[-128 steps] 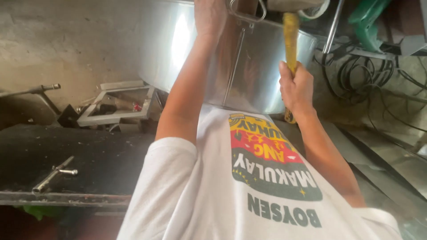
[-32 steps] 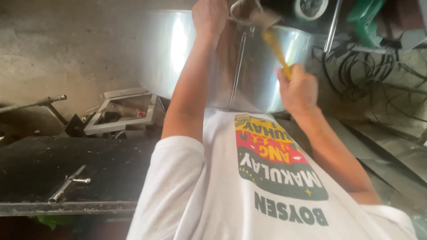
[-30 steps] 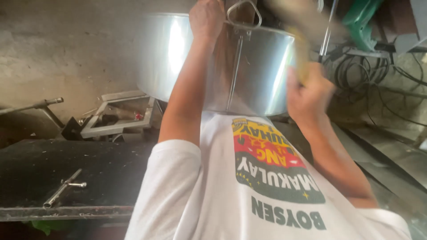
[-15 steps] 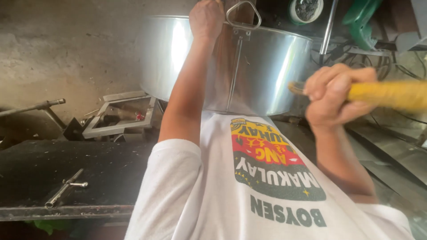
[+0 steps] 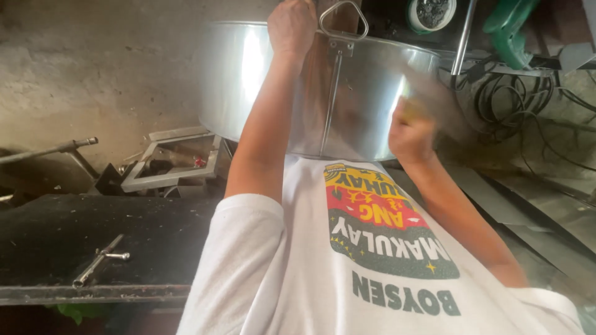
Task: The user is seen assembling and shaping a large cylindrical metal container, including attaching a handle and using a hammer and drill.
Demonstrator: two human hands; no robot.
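Swung inward, right hand [image 5: 411, 133] meets one pot [image 5: 347, 93]; left hand [image 5: 292, 25] grips rim.

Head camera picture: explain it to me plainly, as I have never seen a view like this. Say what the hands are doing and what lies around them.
The picture comes from a camera worn on a person's head, looking down their white printed shirt at their own two bare hands.

The left hand grips the top rim of a large shiny round metal pot, beside its wire loop handle.

The right hand is at the pot's side, holding a yellow stick-like tool. It is blurred by motion, so the tool's shape cannot be told.

To the left lies a dark flat workbench with a small metal T-shaped wrench on it. Behind it sit grey metal frame pieces. At upper right are black cables and a green tool.
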